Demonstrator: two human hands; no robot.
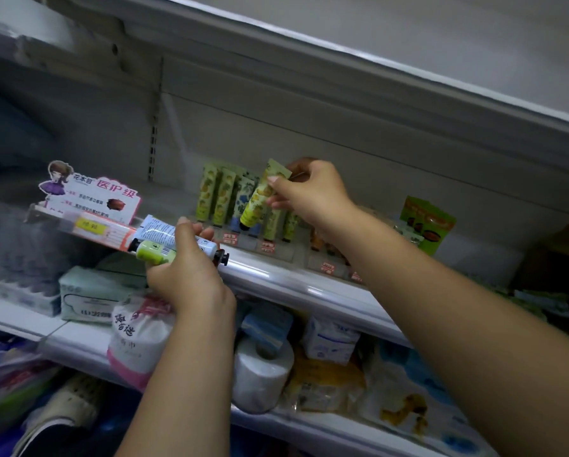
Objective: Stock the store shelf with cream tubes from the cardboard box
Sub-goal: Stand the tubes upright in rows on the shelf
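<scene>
right hand (304, 189), centre of the frame, pinches a yellow-green tube (262, 196) cap-down over the standing tubes (225, 196) on the shelf (276, 275), apparently to slot it into the row. left hand (186, 268), lower left of centre, grips spare tubes (164, 240) crosswise near the shelf edge, likely as ready stock. cardboard box is out of view.

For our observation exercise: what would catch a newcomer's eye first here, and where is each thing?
The right hand pinches a tilted yellow-green cream tube at the row of upright tubes on the upper shelf. The left hand grips a bundle of tubes at that shelf's front edge. A pink cartoon sign stands to their left.
</scene>
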